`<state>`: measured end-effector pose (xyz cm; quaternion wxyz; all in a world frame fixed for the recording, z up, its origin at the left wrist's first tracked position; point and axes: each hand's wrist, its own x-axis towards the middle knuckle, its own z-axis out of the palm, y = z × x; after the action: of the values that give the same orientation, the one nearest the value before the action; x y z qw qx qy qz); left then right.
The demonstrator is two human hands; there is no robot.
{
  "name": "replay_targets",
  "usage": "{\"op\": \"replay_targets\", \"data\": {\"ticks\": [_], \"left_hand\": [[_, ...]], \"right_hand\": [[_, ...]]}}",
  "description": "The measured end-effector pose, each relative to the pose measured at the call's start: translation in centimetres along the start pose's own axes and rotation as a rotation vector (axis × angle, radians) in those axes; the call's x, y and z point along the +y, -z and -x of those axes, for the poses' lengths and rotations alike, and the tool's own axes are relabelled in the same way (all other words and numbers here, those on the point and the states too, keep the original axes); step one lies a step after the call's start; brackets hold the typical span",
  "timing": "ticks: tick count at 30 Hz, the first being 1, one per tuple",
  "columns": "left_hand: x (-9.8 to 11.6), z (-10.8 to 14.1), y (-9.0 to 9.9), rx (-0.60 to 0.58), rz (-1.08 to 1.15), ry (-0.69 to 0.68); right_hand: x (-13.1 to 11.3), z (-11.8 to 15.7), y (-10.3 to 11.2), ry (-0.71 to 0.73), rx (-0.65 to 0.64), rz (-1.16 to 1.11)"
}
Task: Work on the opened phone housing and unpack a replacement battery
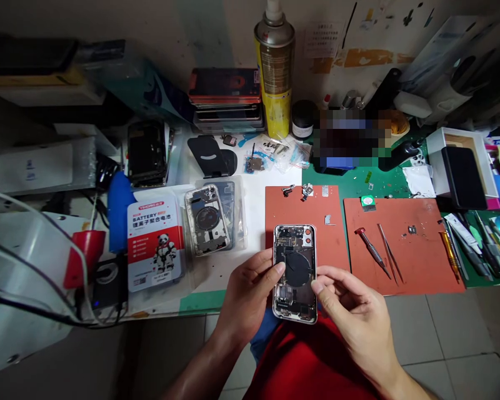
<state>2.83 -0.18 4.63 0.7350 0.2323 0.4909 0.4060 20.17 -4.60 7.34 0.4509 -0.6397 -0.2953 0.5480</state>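
Note:
An opened phone housing [298,269], with a black round pad and small parts inside, is held upright over the front edge of the bench. My left hand [250,289] grips its left edge, thumb on the inner face. On the right edge rest the thumb and fingers of my right hand [354,308], also closed on the housing. Behind it, small metal parts [307,191] lie on the left orange mat [329,244]. A red-capped screwdriver [373,253] and tweezers [390,253] lie on the right orange mat [429,261].
Left of the hands lie a second phone housing [206,219] and a battery package [156,241]. A spray can [275,72] stands at the back. Several tools [483,250] lie at the right, near a white box [441,139] and a dark phone [464,178]. Cables [66,244] cross the left side.

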Motion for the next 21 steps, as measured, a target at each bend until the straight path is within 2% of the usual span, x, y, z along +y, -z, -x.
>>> {"op": "replay_targets", "data": {"ticks": [9, 15, 21], "left_hand": [[0.1, -0.5, 0.3, -0.058, 0.108, 0.078], [0.1, -0.7, 0.3, -0.036, 0.201, 0.152], [0.0, -0.8, 0.3, 0.041, 0.272, 0.193]], "right_hand": [[-0.7, 0.2, -0.8, 0.049, -0.057, -0.038], [-1.0, 0.7, -1.4, 0.058, -0.129, -0.044], [-1.1, 0.9, -1.4, 0.068, -0.157, -0.006]]}}
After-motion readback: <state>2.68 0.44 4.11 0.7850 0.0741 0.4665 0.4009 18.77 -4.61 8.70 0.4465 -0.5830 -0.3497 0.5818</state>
